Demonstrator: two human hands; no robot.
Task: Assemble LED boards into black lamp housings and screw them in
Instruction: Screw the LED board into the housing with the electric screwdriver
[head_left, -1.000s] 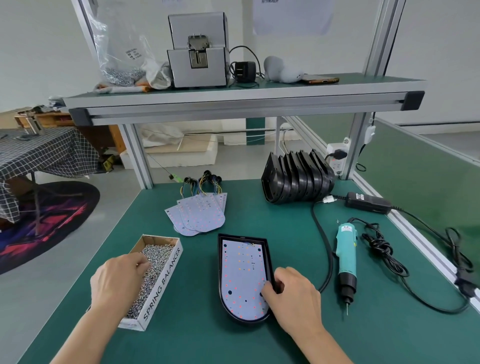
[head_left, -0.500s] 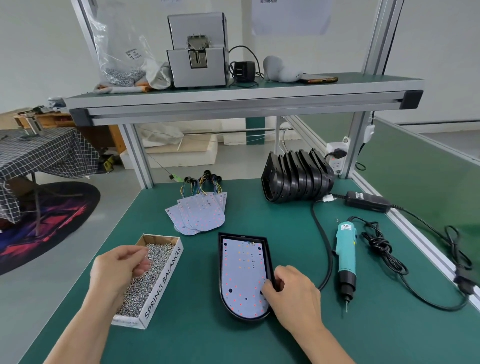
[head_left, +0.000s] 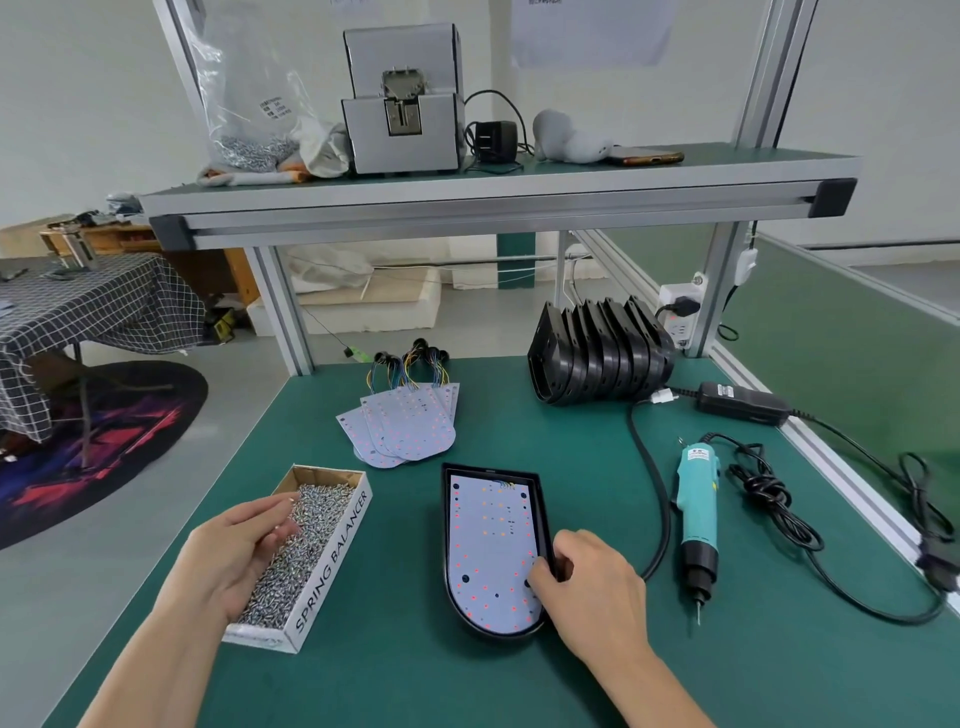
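Two hands: the right hand (head_left: 592, 587) grips the black housing (head_left: 483, 635). Over the screw box (head_left: 332, 561) the left hand (head_left: 234, 556) curls, perhaps holding screws (head_left: 317, 499).

The housing (head_left: 539, 501) is glossy black plastic, bench mat (head_left: 405, 675) matt green, screws (head_left: 311, 525) shiny metal, their box (head_left: 332, 561) plain cardboard
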